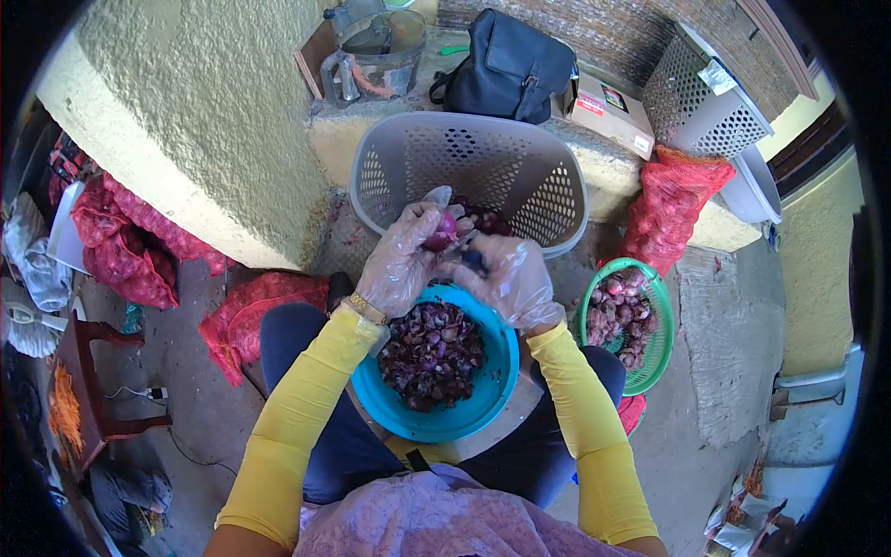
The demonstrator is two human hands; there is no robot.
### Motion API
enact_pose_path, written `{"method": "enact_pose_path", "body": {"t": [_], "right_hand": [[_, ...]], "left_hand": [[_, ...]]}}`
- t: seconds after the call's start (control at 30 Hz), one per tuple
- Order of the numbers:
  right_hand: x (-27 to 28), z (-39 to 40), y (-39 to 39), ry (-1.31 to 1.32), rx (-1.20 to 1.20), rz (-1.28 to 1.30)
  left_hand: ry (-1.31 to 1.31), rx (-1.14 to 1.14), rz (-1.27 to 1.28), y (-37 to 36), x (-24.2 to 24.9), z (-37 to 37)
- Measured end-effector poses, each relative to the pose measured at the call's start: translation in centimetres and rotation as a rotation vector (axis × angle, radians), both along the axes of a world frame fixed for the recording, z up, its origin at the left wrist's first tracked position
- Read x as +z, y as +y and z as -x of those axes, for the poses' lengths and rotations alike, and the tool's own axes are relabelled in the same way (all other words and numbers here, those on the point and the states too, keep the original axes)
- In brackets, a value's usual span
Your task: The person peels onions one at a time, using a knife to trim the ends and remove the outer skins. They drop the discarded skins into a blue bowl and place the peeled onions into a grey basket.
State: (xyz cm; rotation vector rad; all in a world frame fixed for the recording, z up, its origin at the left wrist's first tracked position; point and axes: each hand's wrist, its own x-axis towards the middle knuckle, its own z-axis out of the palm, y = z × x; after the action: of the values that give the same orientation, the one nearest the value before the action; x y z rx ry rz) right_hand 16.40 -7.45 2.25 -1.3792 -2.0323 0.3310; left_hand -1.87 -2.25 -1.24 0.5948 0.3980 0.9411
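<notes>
My left hand [401, 260], in a clear plastic glove, grips a small red onion [440, 232]. My right hand [512, 278], also gloved, holds a dark-handled knife [472, 261] against the onion. Both hands hover over a blue bowl [497, 385] on my lap, which is filled with purple onion skins [430, 353]. Just beyond the hands stands a grey perforated basket [483, 158] with a few peeled onions inside.
A green basket [661, 316] of unpeeled onions sits on the floor to my right. Red mesh sacks lie at the right [670, 204] and left [125, 241]. A black backpack [509, 67], a cardboard box [608, 111] and a metal pot [380, 46] rest on the ledge behind.
</notes>
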Motion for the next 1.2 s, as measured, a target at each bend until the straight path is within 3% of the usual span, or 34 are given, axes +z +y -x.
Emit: {"method": "enact_pose_path", "body": {"t": [0.1,0.47,0.57,0.73,0.97,1.07,1.13,1.2], "right_hand": [[1.6,0.1,-0.2,0.031,-0.146,-0.03],[0.4,-0.5,0.3,-0.005,-0.102,-0.071],[0.4,0.0,0.1,0.102,-0.122,-0.089],[-0.3,-0.7,0.3,-0.135,0.028,-0.012],[0.5,-0.1,-0.4,-0.206,0.168,0.068],[0.6,-0.6,-0.2,-0.033,0.151,0.061],[0.9,-0.4,-0.1,0.079,-0.03,-0.088],[0.4,-0.7,0.1,0.03,-0.067,-0.114]], "left_hand": [[-0.02,-0.062,-0.017,0.2,-1.0,-0.1],[-0.053,-0.125,-0.024,-0.6,0.0,-0.4],[-0.088,-0.137,-0.007,-0.3,-0.8,-0.2],[-0.077,-0.073,0.055,0.1,-0.9,-0.2],[-0.121,0.005,0.042,0.5,-0.3,-0.1],[-0.166,-0.032,0.055,0.3,0.3,0.0],[-0.19,-0.069,0.05,0.1,0.6,0.0],[-0.148,-0.118,0.017,0.0,0.6,0.1]]}}
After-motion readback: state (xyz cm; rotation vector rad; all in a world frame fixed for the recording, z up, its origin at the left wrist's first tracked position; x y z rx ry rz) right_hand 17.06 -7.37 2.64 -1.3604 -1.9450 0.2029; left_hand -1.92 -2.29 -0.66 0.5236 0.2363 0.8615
